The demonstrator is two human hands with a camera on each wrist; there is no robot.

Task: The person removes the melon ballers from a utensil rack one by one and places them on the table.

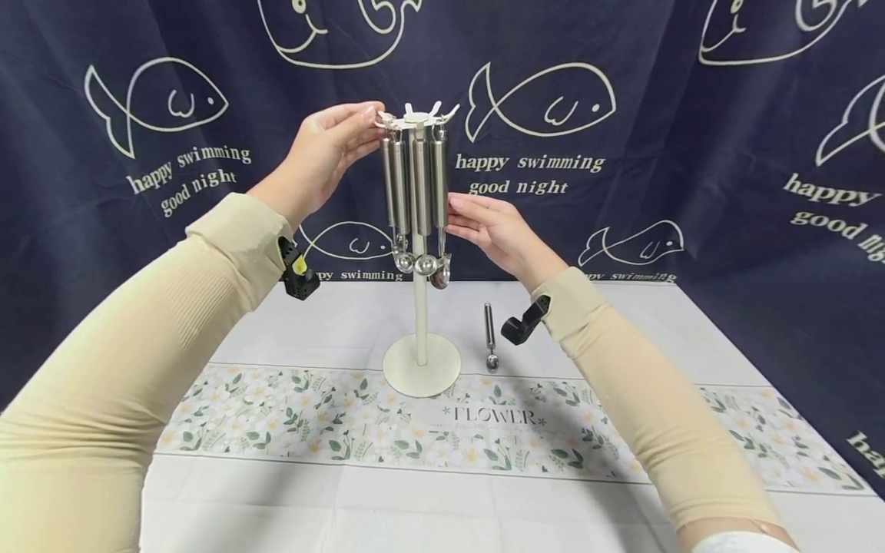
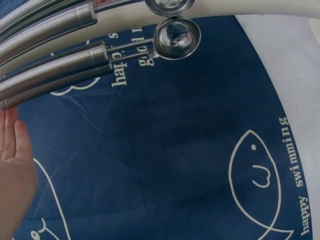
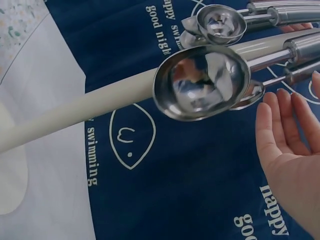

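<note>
A white stand with a ring of hooks (image 1: pixel 417 119) rises from a round base (image 1: pixel 422 384). Several steel scoops (image 1: pixel 421 184) with thick tube handles hang from it, bowls down. My left hand (image 1: pixel 339 142) is at the top left, thumb and fingertips pinching a hook tip beside a scoop's upper end. On the other side, my right hand (image 1: pixel 494 230) touches the lower handle of the right-hand scoop with nearly straight fingertips. In the right wrist view, a large oval scoop bowl (image 3: pixel 202 82) hangs left of the right hand's fingers (image 3: pixel 285 120).
One more scoop (image 1: pixel 490 338) lies on the white table right of the base. A flower-printed band (image 1: pixel 290 418) crosses the tablecloth. Behind the table hangs a dark blue curtain (image 1: pixel 691 169) with white fish drawings.
</note>
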